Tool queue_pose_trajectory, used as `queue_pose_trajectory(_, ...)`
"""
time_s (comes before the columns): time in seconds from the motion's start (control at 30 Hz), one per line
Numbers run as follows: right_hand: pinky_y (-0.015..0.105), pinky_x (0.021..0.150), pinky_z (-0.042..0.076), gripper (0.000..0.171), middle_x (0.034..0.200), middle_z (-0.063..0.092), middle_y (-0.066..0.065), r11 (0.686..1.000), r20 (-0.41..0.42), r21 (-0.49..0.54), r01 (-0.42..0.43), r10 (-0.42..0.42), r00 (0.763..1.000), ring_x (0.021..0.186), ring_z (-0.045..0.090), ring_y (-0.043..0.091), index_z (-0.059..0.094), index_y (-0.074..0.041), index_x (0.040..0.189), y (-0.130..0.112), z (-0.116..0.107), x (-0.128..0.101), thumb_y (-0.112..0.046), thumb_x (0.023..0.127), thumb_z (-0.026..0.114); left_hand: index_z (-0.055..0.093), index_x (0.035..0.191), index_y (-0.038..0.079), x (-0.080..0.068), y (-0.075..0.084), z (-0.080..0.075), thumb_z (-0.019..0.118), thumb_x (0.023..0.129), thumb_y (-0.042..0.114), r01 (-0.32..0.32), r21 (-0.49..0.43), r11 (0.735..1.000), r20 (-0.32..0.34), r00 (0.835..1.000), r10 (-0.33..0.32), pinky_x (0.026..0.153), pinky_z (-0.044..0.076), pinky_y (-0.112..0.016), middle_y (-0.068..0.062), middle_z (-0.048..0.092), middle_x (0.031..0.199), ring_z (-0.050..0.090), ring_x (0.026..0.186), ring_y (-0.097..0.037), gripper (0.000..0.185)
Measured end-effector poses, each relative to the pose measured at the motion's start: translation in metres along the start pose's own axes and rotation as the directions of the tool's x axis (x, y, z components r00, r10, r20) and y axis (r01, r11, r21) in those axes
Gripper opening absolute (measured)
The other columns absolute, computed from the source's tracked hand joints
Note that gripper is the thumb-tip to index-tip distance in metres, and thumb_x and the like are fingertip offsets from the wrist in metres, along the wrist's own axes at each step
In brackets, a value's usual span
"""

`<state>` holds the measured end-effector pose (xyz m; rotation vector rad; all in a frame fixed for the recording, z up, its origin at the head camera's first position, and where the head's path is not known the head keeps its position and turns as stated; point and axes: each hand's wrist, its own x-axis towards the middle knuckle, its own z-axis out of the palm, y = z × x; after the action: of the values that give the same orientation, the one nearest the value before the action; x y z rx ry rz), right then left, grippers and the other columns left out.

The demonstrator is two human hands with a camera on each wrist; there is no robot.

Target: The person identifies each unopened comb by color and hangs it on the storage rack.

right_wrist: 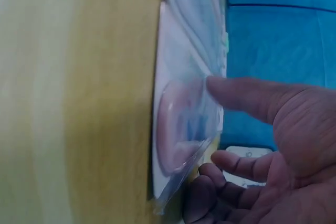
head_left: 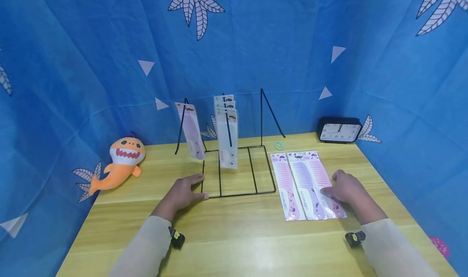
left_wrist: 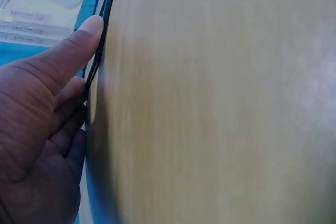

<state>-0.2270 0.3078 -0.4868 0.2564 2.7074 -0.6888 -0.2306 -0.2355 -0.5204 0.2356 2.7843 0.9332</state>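
Both sleeved forearms reach in from six o'clock in the head view: the left hand (head_left: 181, 194) lies flat, fingers straight, touching the wire rack (head_left: 237, 175), while the right hand (head_left: 345, 187) rests on the rightmost packaged comb (head_left: 326, 183) at three o'clock. Left wrist view: thumb extended against the rack's black wire (left_wrist: 100, 45), fingers relaxed, gripping nothing. Right wrist view: thumb pressing the comb's clear packet (right_wrist: 186, 124), fingers loosely curled at its edge.

Three packaged combs (head_left: 306, 183) flat on table; one wire rack (head_left: 237, 175); one clock (head_left: 339, 130).
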Motion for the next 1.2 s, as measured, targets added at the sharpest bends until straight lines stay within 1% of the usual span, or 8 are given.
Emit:
queue_pose_trajectory(0.07,0.044,0.078,0.056,0.076,0.112,0.063,0.030,1.000,0.005,-0.010,-0.022,0.023,1.000,0.092,0.063,0.035,0.046,0.019,0.141,0.000,0.000,-0.001,-0.034,0.097,0.079,0.054,0.163,0.017,0.001,0.001,0.000,0.088,0.093,0.043,-0.005,0.001,1.000,-0.003,1.000,0.005,0.133,0.032,-0.060,-0.005,0.045,0.174,0.035,0.163,-0.039,0.081)
queue_pose_trajectory(0.2,0.035,0.067,0.055,0.066,0.100,0.064,0.023,0.998,0.023,-0.004,-0.058,0.058,0.998,0.084,0.064,0.029,0.052,0.019,0.134,0.001,-0.001,-0.002,-0.030,0.099,0.076,0.055,0.162,0.017,0.001,0.001,-0.001,0.088,0.093,0.043,-0.014,0.002,1.000,-0.002,1.000,0.014,0.133,0.032,-0.060,-0.005,0.045,0.174,0.035,0.163,-0.039,0.081)
queue_pose_trajectory(0.33,0.033,0.065,0.053,0.045,0.091,0.063,0.017,0.999,0.043,-0.016,-0.047,0.047,0.998,0.078,0.063,0.026,0.062,0.012,0.112,0.001,-0.003,-0.001,-0.029,0.098,0.075,0.054,0.163,0.017,0.001,0.000,-0.001,0.088,0.093,0.044,-0.011,0.003,1.000,-0.001,1.000,0.011,0.133,0.032,-0.061,-0.005,0.044,0.174,0.035,0.163,-0.040,0.082)
queue_pose_trajectory(0.43,0.033,0.066,0.053,0.040,0.088,0.063,0.016,0.998,0.061,-0.028,-0.059,0.060,0.996,0.077,0.063,0.025,0.063,0.010,0.104,0.001,-0.004,0.002,-0.028,0.098,0.074,0.054,0.163,0.017,0.000,0.000,-0.001,0.088,0.093,0.043,-0.010,0.000,1.000,-0.001,1.000,0.010,0.133,0.032,-0.060,-0.005,0.044,0.174,0.035,0.163,-0.039,0.082)
queue_pose_trajectory(0.6,0.035,0.071,0.055,0.047,0.091,0.063,0.018,0.995,0.085,-0.017,-0.096,0.097,0.992,0.082,0.065,0.028,0.060,0.017,0.114,0.002,-0.007,0.007,-0.025,0.098,0.072,0.054,0.163,0.017,0.000,0.001,-0.001,0.088,0.094,0.041,-0.008,-0.002,1.000,0.003,1.000,0.008,0.133,0.032,-0.060,-0.004,0.045,0.174,0.035,0.164,-0.039,0.080)
queue_pose_trajectory(0.77,0.037,0.074,0.055,0.050,0.093,0.063,0.018,0.995,0.100,0.007,-0.095,0.094,0.991,0.085,0.064,0.029,0.058,0.018,0.117,0.004,-0.009,0.010,-0.026,0.098,0.071,0.055,0.162,0.016,-0.001,0.001,-0.001,0.088,0.094,0.040,-0.009,0.002,1.000,-0.002,1.000,0.009,0.133,0.033,-0.061,-0.004,0.046,0.173,0.036,0.163,-0.039,0.079)
queue_pose_trajectory(0.93,0.037,0.075,0.055,0.052,0.094,0.063,0.019,0.991,0.117,0.047,-0.123,0.117,0.986,0.086,0.064,0.029,0.058,0.018,0.120,0.006,-0.009,0.011,-0.028,0.099,0.071,0.056,0.161,0.016,0.000,0.001,-0.001,0.089,0.093,0.040,-0.009,0.011,1.000,-0.009,1.000,0.009,0.132,0.034,-0.061,-0.004,0.047,0.172,0.037,0.163,-0.039,0.079)
queue_pose_trajectory(1.2,0.034,0.070,0.054,0.042,0.089,0.062,0.018,0.995,0.085,-0.015,-0.099,0.100,0.991,0.082,0.063,0.028,0.061,0.019,0.114,0.007,-0.013,0.012,-0.021,0.102,0.064,0.056,0.161,0.015,0.000,0.001,0.000,0.089,0.093,0.039,-0.008,-0.002,1.000,-0.010,1.000,0.008,0.133,0.032,-0.060,-0.005,0.047,0.172,0.037,0.163,-0.039,0.080)
